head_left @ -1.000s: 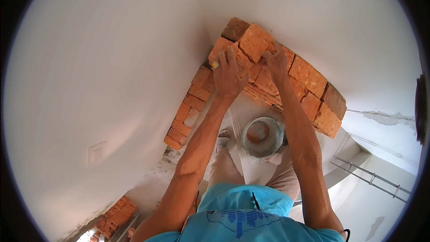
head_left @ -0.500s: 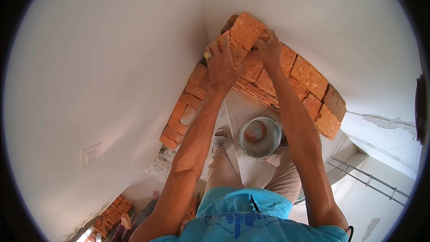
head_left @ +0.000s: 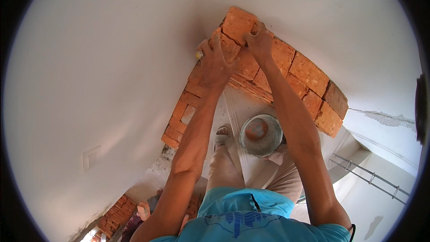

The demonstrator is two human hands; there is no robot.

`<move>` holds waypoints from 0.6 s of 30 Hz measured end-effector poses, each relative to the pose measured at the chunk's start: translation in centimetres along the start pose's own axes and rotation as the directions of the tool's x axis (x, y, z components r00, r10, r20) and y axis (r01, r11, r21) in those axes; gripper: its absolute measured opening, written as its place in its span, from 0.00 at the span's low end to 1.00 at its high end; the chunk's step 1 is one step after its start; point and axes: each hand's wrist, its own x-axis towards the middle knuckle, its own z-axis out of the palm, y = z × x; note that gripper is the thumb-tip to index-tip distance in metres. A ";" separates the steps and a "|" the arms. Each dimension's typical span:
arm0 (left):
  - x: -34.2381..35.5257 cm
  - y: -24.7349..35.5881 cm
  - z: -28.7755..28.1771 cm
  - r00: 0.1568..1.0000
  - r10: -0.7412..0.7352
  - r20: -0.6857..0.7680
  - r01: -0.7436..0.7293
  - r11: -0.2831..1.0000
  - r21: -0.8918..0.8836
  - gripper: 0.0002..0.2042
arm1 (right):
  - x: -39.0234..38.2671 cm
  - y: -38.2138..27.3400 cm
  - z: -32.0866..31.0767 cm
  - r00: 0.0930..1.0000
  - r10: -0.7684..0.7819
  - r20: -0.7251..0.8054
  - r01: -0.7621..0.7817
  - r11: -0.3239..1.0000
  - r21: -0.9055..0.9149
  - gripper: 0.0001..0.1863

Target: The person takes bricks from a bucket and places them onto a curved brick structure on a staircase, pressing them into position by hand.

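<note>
Two orange bricks lie side by side on top of the stack in the wall corner: a far brick [head_left: 239, 23] and a near brick [head_left: 230, 48]. My left hand [head_left: 217, 65] grips the near brick from its left and near side, thumb stretched along its near edge. At the other end my right hand [head_left: 260, 44] has its fingers curled against the right end of the bricks; the fingertips are partly hidden. Beneath and to the right runs the top course of the brick stack [head_left: 310, 73]. Smaller brick ends [head_left: 181, 107] form its left arm along the left wall.
A round mortar bucket [head_left: 275, 140] stands on the floor between my feet and the stack. White walls [head_left: 112, 62] meet behind the bricks. A metal ladder-like frame [head_left: 371, 178] is at lower right. At lower left are piled bricks [head_left: 117, 215] and part of another person.
Both hands and the two bricks have shifted slightly up and left, toward the corner. The far brick now lies farther back against the wall, covering the dark gap there.
</note>
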 end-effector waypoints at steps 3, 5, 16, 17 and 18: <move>0.1 0.0 0.8 1.000 -0.016 -0.011 0.016 0.998 0.052 0.48 | -0.5 0.1 1.0 0.992 -0.088 -0.091 0.076 0.989 -0.129 0.35; 0.5 -0.2 1.0 1.000 -0.012 0.016 0.013 1.000 -0.003 0.47 | -0.4 -0.2 1.0 0.987 -0.110 -0.117 0.098 0.990 -0.104 0.36; -0.6 0.6 -2.5 0.991 -0.111 0.080 0.124 0.976 -0.180 0.48 | -0.7 -0.5 -1.4 0.991 0.096 0.090 -0.103 0.991 0.080 0.41; -1.7 -0.4 -2.5 0.996 -0.085 -0.017 0.078 0.969 -0.236 0.46 | -2.2 -1.6 -2.1 0.981 0.130 0.146 -0.151 0.978 0.144 0.39; -2.6 -1.0 -1.9 0.974 -0.214 -0.069 0.178 0.922 -0.345 0.45 | -3.9 -2.2 -3.0 0.988 0.103 0.112 -0.119 0.982 0.146 0.36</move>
